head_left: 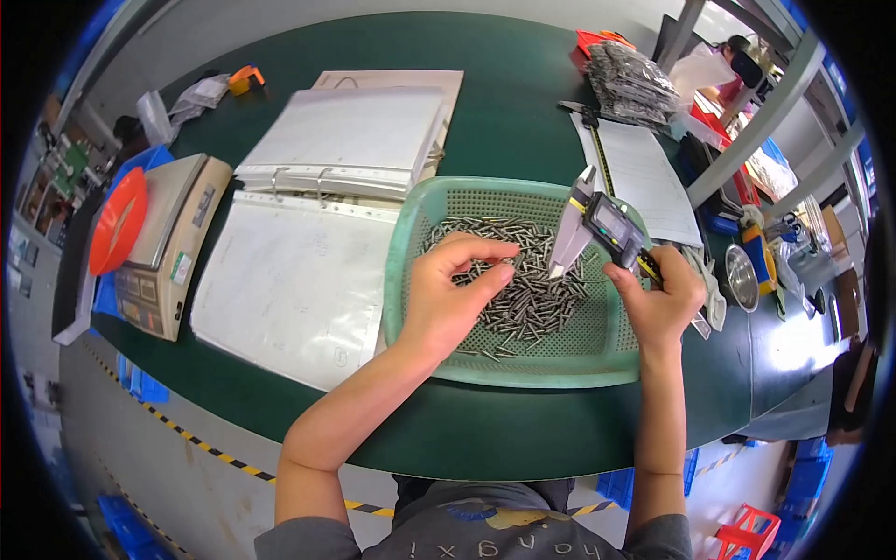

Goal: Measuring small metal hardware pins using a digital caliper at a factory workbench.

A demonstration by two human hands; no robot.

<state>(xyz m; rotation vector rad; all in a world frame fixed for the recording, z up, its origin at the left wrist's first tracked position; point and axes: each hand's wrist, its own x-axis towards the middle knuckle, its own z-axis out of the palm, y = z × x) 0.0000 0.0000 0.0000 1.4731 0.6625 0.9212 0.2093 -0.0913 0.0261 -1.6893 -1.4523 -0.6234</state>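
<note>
A green plastic basket [523, 375] stands in front of me, with a heap of small metal pins [532, 313] spread over its mesh bottom. Over the basket's right side, my right hand [667, 294] is closed round the end of a digital caliper [611, 224], its jaws tilted down to the left above the pins. My left hand [448, 289] hovers over the left part of the heap. Its thumb and forefinger are apart, and I see nothing between them; the other fingers are mostly hidden behind.
An open ring binder [299, 280] lies left of the basket, beside a scale [168, 247] with an orange-red dish [119, 222]. Bagged parts [630, 84], a second caliper [593, 131] and a paper sheet [649, 177] lie at the far right. A metal bowl [742, 278] stands right.
</note>
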